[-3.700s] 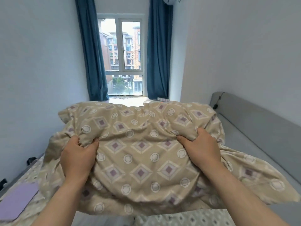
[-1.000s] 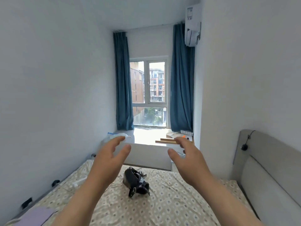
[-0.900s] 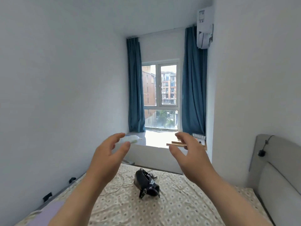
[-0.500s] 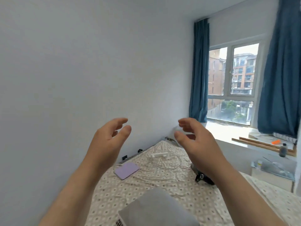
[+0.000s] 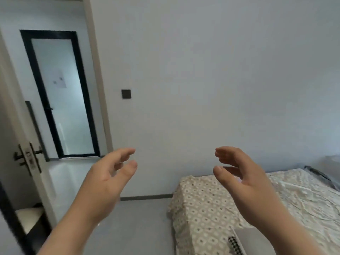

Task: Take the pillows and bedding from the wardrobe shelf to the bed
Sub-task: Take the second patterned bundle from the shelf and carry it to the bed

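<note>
Both hands are empty. The left hand (image 5: pixel 105 183) and the right hand (image 5: pixel 242 178) are raised in front of the person, palms turned toward each other, fingers spread and lightly curled, holding nothing, well apart from one another. Under the right hand is the bed (image 5: pixel 211 203), covered with a beige patterned sheet; its near corner shows below the right wrist. On the bed's near edge lies a grey pillow (image 5: pixel 248 238), partly hidden by the right forearm, with a small checkered item (image 5: pixel 234 245) just beside it. A thin white cable (image 5: pixel 301 190) lies further along the sheet. Behind the left hand stands an open doorway (image 5: pixel 60 92), and a dark switch (image 5: pixel 126 94) is on the wall.
</note>
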`<state>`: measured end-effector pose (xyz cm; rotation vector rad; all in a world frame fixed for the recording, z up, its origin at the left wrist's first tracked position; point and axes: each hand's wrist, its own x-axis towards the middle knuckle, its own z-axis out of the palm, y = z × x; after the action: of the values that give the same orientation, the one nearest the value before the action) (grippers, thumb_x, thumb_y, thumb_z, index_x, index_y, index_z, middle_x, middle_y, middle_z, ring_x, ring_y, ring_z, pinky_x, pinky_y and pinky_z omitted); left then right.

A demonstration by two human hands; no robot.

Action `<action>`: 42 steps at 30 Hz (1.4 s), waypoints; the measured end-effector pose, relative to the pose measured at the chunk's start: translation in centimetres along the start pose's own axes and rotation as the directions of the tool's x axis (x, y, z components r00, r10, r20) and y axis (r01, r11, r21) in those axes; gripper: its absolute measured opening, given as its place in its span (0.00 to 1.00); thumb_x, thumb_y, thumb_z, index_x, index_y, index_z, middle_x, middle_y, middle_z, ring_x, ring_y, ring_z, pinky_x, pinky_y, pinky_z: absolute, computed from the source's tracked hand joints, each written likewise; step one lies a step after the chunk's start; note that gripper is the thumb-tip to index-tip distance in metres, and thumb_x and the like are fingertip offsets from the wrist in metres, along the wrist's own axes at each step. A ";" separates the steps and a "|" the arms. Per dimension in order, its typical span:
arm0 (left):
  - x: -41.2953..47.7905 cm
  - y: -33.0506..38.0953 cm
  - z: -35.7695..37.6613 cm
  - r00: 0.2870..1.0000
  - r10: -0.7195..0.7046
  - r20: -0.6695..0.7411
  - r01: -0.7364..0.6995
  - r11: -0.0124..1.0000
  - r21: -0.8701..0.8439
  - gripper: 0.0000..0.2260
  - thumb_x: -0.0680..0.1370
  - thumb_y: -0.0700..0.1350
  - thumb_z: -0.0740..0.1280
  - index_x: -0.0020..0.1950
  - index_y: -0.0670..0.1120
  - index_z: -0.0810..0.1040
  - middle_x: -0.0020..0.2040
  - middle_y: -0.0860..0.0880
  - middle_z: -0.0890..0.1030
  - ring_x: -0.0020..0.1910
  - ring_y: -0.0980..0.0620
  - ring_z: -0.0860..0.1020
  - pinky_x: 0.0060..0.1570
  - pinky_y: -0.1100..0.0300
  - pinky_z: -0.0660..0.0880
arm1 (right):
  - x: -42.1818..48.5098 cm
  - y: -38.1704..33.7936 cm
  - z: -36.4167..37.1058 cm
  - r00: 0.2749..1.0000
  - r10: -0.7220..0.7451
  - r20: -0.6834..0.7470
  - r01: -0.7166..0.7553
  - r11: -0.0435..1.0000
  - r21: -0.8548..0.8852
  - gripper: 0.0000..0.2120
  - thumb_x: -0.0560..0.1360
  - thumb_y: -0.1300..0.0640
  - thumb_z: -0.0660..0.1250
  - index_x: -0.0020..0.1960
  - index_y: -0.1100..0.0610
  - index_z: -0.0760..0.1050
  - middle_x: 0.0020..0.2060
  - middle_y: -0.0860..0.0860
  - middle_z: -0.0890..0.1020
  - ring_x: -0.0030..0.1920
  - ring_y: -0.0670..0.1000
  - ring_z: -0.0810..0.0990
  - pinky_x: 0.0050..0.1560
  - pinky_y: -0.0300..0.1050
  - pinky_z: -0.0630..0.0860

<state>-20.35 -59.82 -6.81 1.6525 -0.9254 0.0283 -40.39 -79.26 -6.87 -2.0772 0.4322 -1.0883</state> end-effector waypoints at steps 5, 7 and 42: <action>0.0 -4.8 -8.7 0.980 -0.092 -0.175 0.106 0.992 0.072 0.23 0.64 0.69 0.63 0.58 0.66 0.77 0.59 0.63 0.79 0.62 0.64 0.74 0.63 0.53 0.71 | 3.7 -1.6 11.4 0.986 -0.067 0.152 0.047 0.991 0.126 0.22 0.64 0.34 0.61 0.56 0.37 0.73 0.58 0.31 0.77 0.59 0.37 0.76 0.54 0.37 0.72; -0.4 -6.2 -12.0 0.959 -0.124 -0.254 0.153 0.983 0.099 0.23 0.64 0.69 0.62 0.58 0.68 0.76 0.59 0.64 0.79 0.62 0.62 0.74 0.63 0.52 0.72 | 4.9 -2.5 15.9 0.969 -0.121 0.214 0.082 0.980 0.182 0.22 0.64 0.34 0.62 0.57 0.38 0.73 0.58 0.33 0.77 0.59 0.37 0.76 0.55 0.39 0.73; -12.6 -2.1 -29.7 0.081 0.146 -0.986 0.769 0.620 0.155 0.14 0.68 0.60 0.65 0.52 0.73 0.74 0.57 0.61 0.79 0.60 0.57 0.76 0.63 0.52 0.71 | 8.6 -21.4 53.8 0.134 -0.733 0.667 -0.123 0.656 0.745 0.17 0.75 0.55 0.69 0.53 0.35 0.67 0.61 0.42 0.76 0.60 0.42 0.74 0.61 0.42 0.70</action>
<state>-14.54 -28.02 -5.18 1.9314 0.7492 1.1712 7.41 -45.45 -5.96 -1.6990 -1.0650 0.1754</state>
